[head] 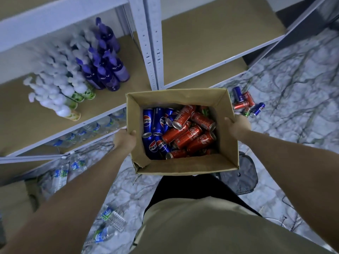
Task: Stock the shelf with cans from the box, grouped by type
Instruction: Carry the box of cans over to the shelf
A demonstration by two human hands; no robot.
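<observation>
Hands grip box; cans lying sideways.

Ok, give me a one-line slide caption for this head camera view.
Both hands, left and right, hold an open cardboard box of blue and red cans before a shelf.

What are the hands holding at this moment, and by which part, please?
The cardboard box of cans: left hand grips its left wall, right hand its right wall.
</observation>
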